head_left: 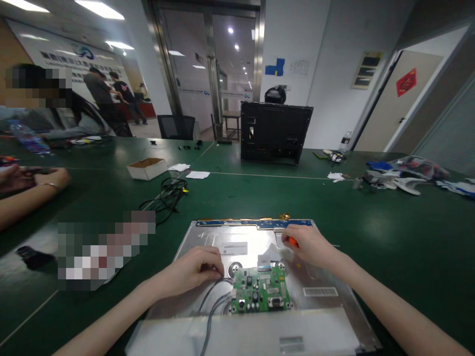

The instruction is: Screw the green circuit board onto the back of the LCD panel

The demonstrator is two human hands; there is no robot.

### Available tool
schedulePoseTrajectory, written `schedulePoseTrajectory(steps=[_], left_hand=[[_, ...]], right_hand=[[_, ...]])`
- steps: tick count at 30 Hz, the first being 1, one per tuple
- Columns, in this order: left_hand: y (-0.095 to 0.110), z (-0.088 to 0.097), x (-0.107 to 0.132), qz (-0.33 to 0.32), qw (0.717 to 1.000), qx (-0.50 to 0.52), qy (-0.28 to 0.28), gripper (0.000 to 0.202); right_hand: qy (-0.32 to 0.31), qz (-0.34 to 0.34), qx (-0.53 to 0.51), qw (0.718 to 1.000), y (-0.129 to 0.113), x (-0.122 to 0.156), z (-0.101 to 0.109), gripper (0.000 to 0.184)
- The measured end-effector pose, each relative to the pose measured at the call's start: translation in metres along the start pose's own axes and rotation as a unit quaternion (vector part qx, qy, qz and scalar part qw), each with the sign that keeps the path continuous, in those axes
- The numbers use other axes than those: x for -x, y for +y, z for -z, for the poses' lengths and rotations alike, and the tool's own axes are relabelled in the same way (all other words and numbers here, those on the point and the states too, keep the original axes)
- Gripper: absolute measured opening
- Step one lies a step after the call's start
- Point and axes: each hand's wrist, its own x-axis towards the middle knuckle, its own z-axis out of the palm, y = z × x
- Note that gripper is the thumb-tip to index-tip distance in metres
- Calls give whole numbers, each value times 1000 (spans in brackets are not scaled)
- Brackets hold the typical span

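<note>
A metal-backed display panel (208, 242) lies flat in front of me, with a green circuit board (260, 289) on it. A blue circuit strip (237, 224) runs along the panel's far edge. My left hand (198, 267) is closed, fingertips pinched just left of the board, right at a thin black cable (210, 291); whether the cable is between them is hidden. My right hand (308, 242) is closed around an orange object (293, 242), mostly covered by the fingers, near the strip's right part. A white flat ribbon piece (270, 254) lies between the hands.
A black monitor housing (276, 131) stands upright at the far side. Left of centre are an open cardboard box (147, 168) and coiled black cables (168, 195). A co-worker's hand (52, 178) is at the left. Plastic bags and parts (393, 178) lie at the right.
</note>
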Motion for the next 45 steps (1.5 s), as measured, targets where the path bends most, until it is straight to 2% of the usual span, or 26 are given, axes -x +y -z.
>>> schedulePoseTrajectory(steps=[4, 9, 13, 18, 23, 27, 30, 35, 41, 45], left_hand=[[1, 2, -7, -4, 999, -25, 20, 15], [-4, 10, -32, 17, 997, -62, 47, 11], [-12, 10, -49, 31, 996, -68, 54, 11], [-16, 4, -52, 35, 997, -50, 52, 11], [-15, 2, -44, 34, 997, -46, 60, 13], [-14, 5, -40, 31, 996, -46, 66, 15], [-10, 8, -39, 35, 995, -46, 82, 14], [-7, 13, -40, 44, 991, -59, 111, 13], [-14, 10, -41, 43, 991, -65, 107, 14], [-15, 7, -41, 39, 992, -71, 98, 16]], right_hand=[[-15, 37, -1, 999, -24, -15, -1, 13], [-43, 123, 16, 991, -52, -47, -10, 14], [-54, 168, 31, 984, -63, -68, -19, 15], [-64, 184, 40, 980, -66, -74, -30, 16], [-46, 167, 45, 984, -58, -55, -24, 23], [-27, 138, 66, 988, -38, -20, -10, 28], [-39, 134, 91, 986, -24, 12, -5, 36], [-58, 211, 136, 966, -19, 51, -14, 50], [30, 347, 221, 911, -22, 56, -30, 27], [79, 364, 207, 904, -18, 52, -34, 24]])
